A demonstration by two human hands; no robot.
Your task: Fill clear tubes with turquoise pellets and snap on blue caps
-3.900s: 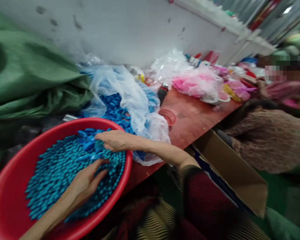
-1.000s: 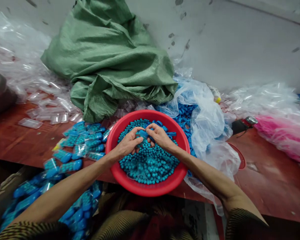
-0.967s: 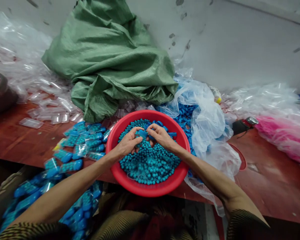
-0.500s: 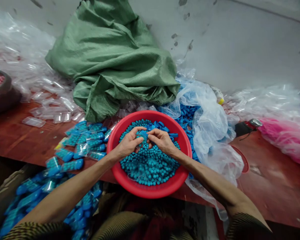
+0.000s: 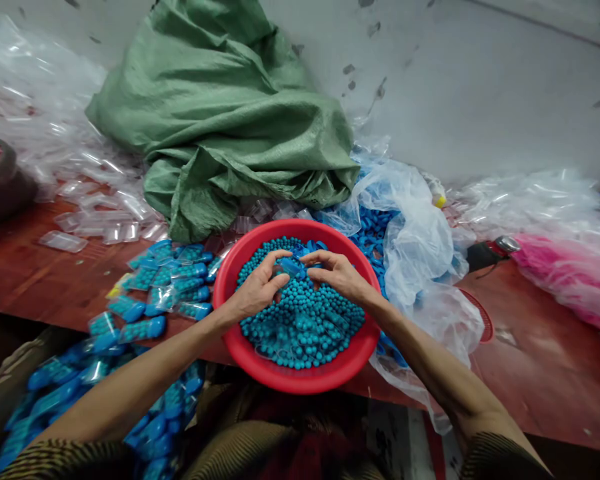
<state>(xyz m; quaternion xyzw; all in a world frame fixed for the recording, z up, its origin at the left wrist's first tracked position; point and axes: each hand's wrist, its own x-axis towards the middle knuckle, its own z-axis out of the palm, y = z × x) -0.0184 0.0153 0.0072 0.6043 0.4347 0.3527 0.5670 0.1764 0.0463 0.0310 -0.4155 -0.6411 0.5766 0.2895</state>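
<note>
My left hand (image 5: 260,288) is closed around a small plastic case with a blue cap (image 5: 291,268), above a red basin (image 5: 300,383). The fingers partly hide the case. Just to its right, my right hand (image 5: 341,275) has its thumb and fingers apart and holds nothing that I can see. Strings of turquoise beads (image 5: 305,330) fill most of the basin under both hands. Several loose blue caps (image 5: 320,248) lie at the basin's far side.
Filled cases (image 5: 180,283) lie left of the basin, with more heaped below the table edge. Behind stands a green woven sack (image 5: 245,127). Clear empty cases (image 5: 105,220) spread at the left. A translucent plastic bag (image 5: 415,247) and pink plastic (image 5: 560,267) are at the right.
My right hand's fingers have opened and drawn slightly right, away from the case. The left hand keeps its hold on the case, which now shows more plainly.
</note>
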